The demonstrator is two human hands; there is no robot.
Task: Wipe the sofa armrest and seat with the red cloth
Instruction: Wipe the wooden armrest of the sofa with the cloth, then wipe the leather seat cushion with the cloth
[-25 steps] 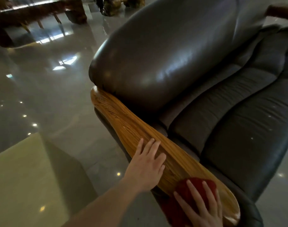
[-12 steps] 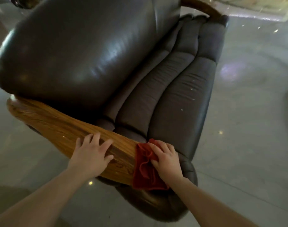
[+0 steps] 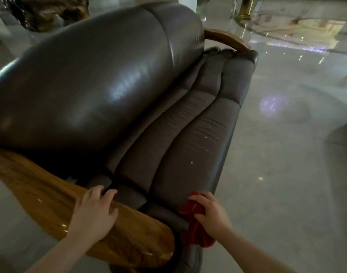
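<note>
Nearest to us, our left hand (image 3: 95,211) lay on the armrest (image 3: 40,194) towards its front end. The palm was on the wood and the fingers were bent over the inner edge, holding it as a brace. Just beside it, at the near front corner of the seat (image 3: 184,154), our right hand (image 3: 210,211) gripped the cloth (image 3: 196,231). Fingers and thumb were curled tight round a bunched wad, and a loose tail hung down over the seat's front edge. The cloth touched the seat corner and lay clear of the armrest.

We judged the seat to be the step in hand, barely begun at this corner. Whether the armrest was finished we could not tell; its wood only showed a gloss.

Further along the front roll of the seat lay a few pale specks (image 3: 205,137). The next move, as we read it, called for flattening the wad under the palm and sweeping away from us along the rolls. That sweep would need pressure in the creases between them and would carry the specks off the front edge.

Behind the seat rose the shiny back (image 3: 85,79). At the far end curved the far armrest (image 3: 225,39), with polished floor (image 3: 287,154) beyond.
</note>
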